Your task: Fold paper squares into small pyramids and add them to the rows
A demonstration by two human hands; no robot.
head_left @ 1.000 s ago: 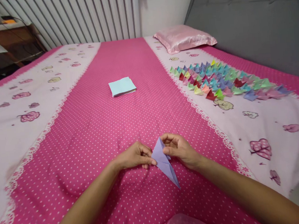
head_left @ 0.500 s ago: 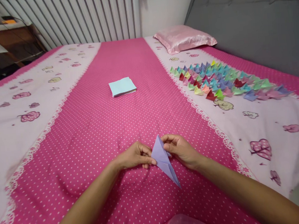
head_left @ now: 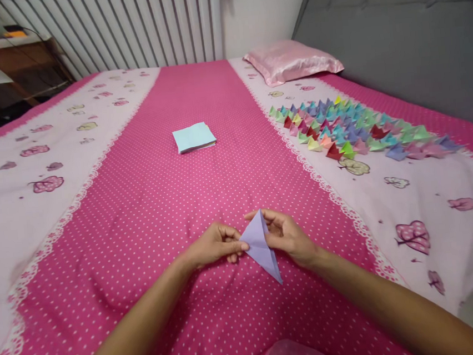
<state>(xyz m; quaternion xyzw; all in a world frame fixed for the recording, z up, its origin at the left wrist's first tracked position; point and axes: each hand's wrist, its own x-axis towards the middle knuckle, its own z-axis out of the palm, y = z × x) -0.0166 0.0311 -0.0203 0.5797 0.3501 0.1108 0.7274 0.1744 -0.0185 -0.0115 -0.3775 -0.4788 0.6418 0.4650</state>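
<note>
A lilac folded paper triangle [head_left: 261, 246] is held upright just above the pink dotted bedspread [head_left: 172, 206], near me. My left hand [head_left: 213, 245] pinches its left corner with curled fingers. My right hand [head_left: 287, 237] grips its right side from behind, fingers at the top point. The lower tip of the paper points down toward me.
A stack of light blue paper squares [head_left: 193, 136] lies farther up the bed's middle. Several small folded paper pieces in many colours [head_left: 349, 130] are laid in rows on the right. A pink satin pillow [head_left: 291, 60] lies at the far right by a grey headboard [head_left: 398, 33].
The paper has been turned and lifted a little, so its face shows as a wider triangle. My right hand's fingers have shifted up to its top point. My left hand has barely moved.
</note>
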